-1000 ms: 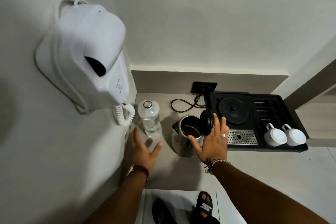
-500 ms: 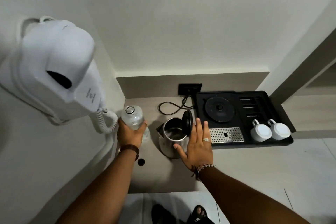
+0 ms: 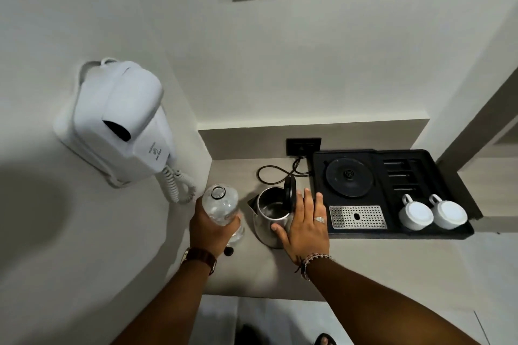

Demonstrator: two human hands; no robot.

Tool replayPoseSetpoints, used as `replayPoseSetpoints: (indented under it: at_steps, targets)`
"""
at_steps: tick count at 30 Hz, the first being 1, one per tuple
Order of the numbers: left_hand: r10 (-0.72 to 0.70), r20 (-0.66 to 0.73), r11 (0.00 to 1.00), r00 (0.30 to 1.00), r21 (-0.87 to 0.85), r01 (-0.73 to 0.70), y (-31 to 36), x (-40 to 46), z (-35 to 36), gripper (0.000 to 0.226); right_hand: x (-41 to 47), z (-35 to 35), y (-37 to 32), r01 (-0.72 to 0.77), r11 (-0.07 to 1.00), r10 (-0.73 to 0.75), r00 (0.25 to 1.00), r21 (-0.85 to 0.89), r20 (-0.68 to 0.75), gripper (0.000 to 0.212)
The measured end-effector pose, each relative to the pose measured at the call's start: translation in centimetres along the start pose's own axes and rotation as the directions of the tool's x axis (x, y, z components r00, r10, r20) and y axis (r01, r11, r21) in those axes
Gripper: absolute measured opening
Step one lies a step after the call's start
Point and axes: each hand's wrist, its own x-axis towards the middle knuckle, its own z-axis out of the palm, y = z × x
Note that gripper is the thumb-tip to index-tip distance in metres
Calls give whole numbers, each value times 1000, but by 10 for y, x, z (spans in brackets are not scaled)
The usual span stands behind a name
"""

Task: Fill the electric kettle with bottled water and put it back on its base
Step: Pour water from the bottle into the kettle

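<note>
While the left hand (image 3: 213, 228) gripped the uncapped bottle (image 3: 221, 206) near the desk's (image 3: 252, 274) left edge, the right hand (image 3: 305, 224) lay spread against the open kettle (image 3: 270, 218) just beside it.

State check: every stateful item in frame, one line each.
Bottle: uncapped, held in left hand.
Cap: off, on counter.
Kettle: lid open, off base, right hand on its side.
Base: empty, in tray.
Cups: both upside down.
Cord: runs to the socket.
</note>
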Motion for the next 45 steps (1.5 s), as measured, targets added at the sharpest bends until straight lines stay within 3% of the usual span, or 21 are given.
replayPoseSetpoints:
  at_steps: [4,8,10,14,16,26,45]
  targets:
    - [97,130,991,987,83,-108,15,-2,-5,76,-1,-1,1,-1,1000,1,1000,-26,-7,100]
    - [114,317,958,942,216,-188,17,-5,-9,90,1,-2,-3,-14,1000,14,1000,-20,3,102]
    - [104,394,926,913,297,-234,19,-7,-9,94,1,-3,-4,-19,1000,19,1000,-23,3,102]
    - [30,496,829,868,472,-298,20,-7,-8,72,1,-4,-5,-26,1000,26,1000,-17,-1,102]
    - [2,535,802,845,504,-321,21,-6,-8,71,0,-5,-5,-27,999,27,1000,-19,-5,102]
    - [-66,607,732,792,569,-375,43,4,-10,55,0,-2,-5,-36,999,36,999,-18,12,103]
    - [-153,640,667,753,629,-399,52,8,-13,68,2,-3,-4,-30,999,31,999,-35,13,102]
